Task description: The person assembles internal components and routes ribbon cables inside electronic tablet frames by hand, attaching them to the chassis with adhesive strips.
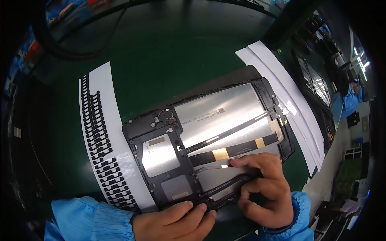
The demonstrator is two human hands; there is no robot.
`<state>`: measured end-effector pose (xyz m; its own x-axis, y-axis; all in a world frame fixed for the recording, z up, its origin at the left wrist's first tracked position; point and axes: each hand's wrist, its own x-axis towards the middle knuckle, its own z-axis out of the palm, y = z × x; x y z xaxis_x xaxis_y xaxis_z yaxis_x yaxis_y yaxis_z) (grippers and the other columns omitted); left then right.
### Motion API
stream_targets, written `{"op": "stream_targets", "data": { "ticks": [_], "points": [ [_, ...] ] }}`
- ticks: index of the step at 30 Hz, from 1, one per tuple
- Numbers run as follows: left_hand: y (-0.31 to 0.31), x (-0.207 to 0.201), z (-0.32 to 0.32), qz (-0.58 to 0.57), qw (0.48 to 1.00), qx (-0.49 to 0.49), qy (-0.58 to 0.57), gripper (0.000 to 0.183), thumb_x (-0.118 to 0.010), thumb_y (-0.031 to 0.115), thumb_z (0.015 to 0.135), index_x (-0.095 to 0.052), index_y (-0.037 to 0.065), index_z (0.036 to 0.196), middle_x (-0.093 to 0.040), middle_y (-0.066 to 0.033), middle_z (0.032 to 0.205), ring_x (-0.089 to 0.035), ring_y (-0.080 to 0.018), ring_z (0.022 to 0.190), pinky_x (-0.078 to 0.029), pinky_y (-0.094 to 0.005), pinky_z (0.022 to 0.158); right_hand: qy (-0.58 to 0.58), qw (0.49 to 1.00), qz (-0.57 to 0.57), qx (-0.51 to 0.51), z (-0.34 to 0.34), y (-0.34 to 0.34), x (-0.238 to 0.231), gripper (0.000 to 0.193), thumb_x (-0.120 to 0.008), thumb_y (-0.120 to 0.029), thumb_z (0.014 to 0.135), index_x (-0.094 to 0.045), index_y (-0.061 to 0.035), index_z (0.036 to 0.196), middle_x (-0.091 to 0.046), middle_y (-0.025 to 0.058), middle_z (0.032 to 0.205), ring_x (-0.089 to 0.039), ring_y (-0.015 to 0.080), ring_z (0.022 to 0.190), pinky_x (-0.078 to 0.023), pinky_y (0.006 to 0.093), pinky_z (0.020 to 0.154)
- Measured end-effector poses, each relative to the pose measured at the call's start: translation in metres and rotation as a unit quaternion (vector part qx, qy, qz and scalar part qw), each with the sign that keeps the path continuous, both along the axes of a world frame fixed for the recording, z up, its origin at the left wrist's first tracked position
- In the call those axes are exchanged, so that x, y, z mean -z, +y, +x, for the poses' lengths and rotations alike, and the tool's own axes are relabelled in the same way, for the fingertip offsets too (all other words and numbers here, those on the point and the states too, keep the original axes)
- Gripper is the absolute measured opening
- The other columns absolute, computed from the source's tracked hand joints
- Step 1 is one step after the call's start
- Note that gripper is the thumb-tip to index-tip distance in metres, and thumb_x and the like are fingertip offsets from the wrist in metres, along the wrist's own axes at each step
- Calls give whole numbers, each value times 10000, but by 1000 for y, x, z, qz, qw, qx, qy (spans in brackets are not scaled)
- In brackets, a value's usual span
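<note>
While left fingers [203, 211] rest at the tablet's [225, 132] edge, grip unclear, right fingers [263, 161] spread.

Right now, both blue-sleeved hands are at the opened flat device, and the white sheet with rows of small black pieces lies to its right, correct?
Not quite: in the head view, the white sheet with rows of small black pieces lies left of the opened flat device. The blue-sleeved left hand and right hand are indeed at it.

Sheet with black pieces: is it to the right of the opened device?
No, the white sheet carrying black pieces lies left of the device.
</note>
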<state>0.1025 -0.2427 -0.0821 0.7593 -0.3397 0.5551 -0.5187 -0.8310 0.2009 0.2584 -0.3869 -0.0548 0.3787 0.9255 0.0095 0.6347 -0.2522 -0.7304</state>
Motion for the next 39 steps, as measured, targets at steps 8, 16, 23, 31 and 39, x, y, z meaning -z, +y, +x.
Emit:
{"op": "stream_targets", "data": {
  "ticks": [8, 16, 23, 31, 39],
  "points": [
    [-35, 32, 2, -184, 979, -83, 43, 293, -445, 157, 737, -594, -28, 909, -530, -130, 1077, -504, -263, 973, -375, -351, 824, 5, 1000, -8, 4, 6, -3, -6, 86, -597, -66, 514, -564, -46, 591, -533, 157, 1045, -452, 274, 945, -331, 349, 814],
    [-19, -4, 18, 100, 994, 45, 11, 286, -441, 151, 741, -595, -23, 907, -531, -118, 1084, -502, -252, 986, -370, -348, 837, -60, 998, 18, -4, 1, -21, -31, 164, -685, -62, 507, -612, -67, 653, -546, 157, 1004, -491, 282, 908, -393, 359, 753],
    [-37, 43, -5, -135, 986, -92, 31, 277, -429, 151, 757, -596, -8, 909, -531, -111, 1083, -501, -241, 989, -371, -336, 843, -63, 996, 47, -32, 3, -10, 3, 155, -662, -46, 539, -606, -68, 682, -553, 145, 1004, -501, 263, 886, -395, 348, 752],
    [-27, 28, -7, -240, 956, -34, 163, 214, -458, 135, 748, -590, 10, 861, -530, -118, 1073, -497, -242, 988, -375, -333, 841, -216, 966, 126, -64, -6, -9, 5, 133, -609, -19, 527, -576, -22, 656, -588, 104, 890, -498, 263, 851, -407, 356, 722],
    [-6, -7, 8, 70, 982, 24, 177, 280, -628, 149, 712, -601, 133, 991, -536, -79, 1102, -486, -255, 1024, -371, -353, 865, -181, 968, 157, -71, -5, -12, 14, 200, -606, 28, 503, -574, 34, 700, -560, 118, 865, -502, 280, 826, -427, 333, 679]
  ]
}}
